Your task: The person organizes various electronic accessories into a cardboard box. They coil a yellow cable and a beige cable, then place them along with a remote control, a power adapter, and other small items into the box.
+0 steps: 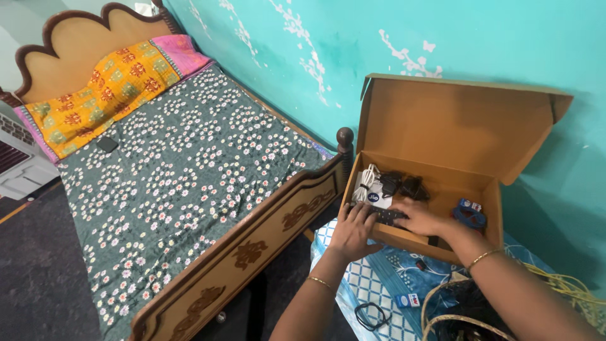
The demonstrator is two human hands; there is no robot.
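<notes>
From my remote seat, far left first: a white appliance (19, 161) sits on the dark floor by the bed's head end. The bed (252, 243) has a carved wooden frame and a dark green floral sheet (183, 170); an orange patterned pillow (107, 88) leans on the scalloped headboard, and a small dark phone (107, 144) lies just below the pillow near the sheet's left edge. Past the footboard, an open cardboard box (467, 126) rests on a blue-and-white cloth (372, 284), lid standing up against the turquoise wall. My left hand (355, 232) lies over the box's front wall near its left corner, fingers spread and curled on a black flat item (388, 216); whether it grips it I cannot tell. A white cable bundle (367, 183) and black cords (404, 185) sit in the box's back left corner. My right hand (421, 218) is inside the box mid-front, fingers loosely bent, touching the same black item, grip unclear. A blue roll (470, 216) is at the box's right wall. A black loop (371, 314) and a small blue packet (409, 300) lie on the cloth's front edge; a wicker basket (454, 309) stands bottom right.
</notes>
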